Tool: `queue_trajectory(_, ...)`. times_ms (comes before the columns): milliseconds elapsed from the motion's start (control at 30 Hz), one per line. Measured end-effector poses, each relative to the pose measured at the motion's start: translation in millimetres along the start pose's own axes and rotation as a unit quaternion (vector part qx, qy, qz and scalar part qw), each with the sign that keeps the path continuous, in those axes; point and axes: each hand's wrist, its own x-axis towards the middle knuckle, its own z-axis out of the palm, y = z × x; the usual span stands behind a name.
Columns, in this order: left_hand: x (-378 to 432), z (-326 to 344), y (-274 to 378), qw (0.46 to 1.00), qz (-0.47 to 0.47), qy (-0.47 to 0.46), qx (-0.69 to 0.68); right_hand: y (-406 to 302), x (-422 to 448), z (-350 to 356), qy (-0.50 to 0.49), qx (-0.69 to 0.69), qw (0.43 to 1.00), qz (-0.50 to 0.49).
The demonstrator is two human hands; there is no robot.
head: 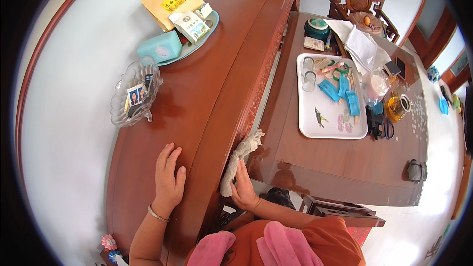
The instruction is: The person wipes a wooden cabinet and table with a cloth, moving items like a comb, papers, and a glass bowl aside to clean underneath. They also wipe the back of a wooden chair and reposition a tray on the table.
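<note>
My left hand (170, 177) rests palm down on the top of a long reddish-brown wooden altar table (207, 111), thumb apart from the fingers and nothing held. A metal bangle (158, 214) circles that wrist. Against the table's carved front edge (261, 85), my right hand (244, 190) presses a crumpled grey cloth (240, 155). The cloth hangs lengthwise along the edge, its far end past my fingertips. Some of the right fingers are hidden behind the cloth.
On the altar table are a glass bowl (120, 94) holding small items, and a plate (199, 46) with a tissue pack (160, 47) and packages. A lower glass-topped table (332, 162) at right carries a white tray (295, 118), papers (364, 50) and a glass teapot (398, 107).
</note>
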Motion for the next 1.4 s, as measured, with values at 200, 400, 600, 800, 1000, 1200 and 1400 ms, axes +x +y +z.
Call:
queue_trajectory(200,-2.3,1.6,0.6,1.000,0.007,0.000,0.013,7.8,2.3,5.5,0.011,-0.008,1.000,-0.020)
queue_trajectory(400,-5.0,2.1,1.4,1.000,0.001,-0.001,0.013,28.4,81.1,-8.8,0.162,0.032,0.983,-0.075)
queue_trajectory(600,-0.3,2.1,1.7,1.000,0.020,0.002,0.016,110.5,175.2,-36.7,0.242,0.005,0.970,-0.032)
queue_trajectory(800,-3.2,2.8,-2.6,1.000,-0.002,-0.004,0.010,100.9,135.8,-23.4,0.181,0.022,0.983,-0.026)
queue_trajectory(1000,0.3,1.8,-0.2,1.000,-0.013,-0.016,0.012,52.1,52.1,-9.2,0.084,0.049,0.995,-0.011)
queue_trajectory(1200,1.5,-1.8,5.1,0.999,-0.026,-0.034,0.019,70.6,112.0,-28.6,0.143,0.024,0.988,-0.045)
queue_trajectory(1400,5.3,-3.7,8.8,0.997,-0.050,-0.056,0.027,103.4,202.5,-70.3,0.200,0.009,0.978,-0.058)
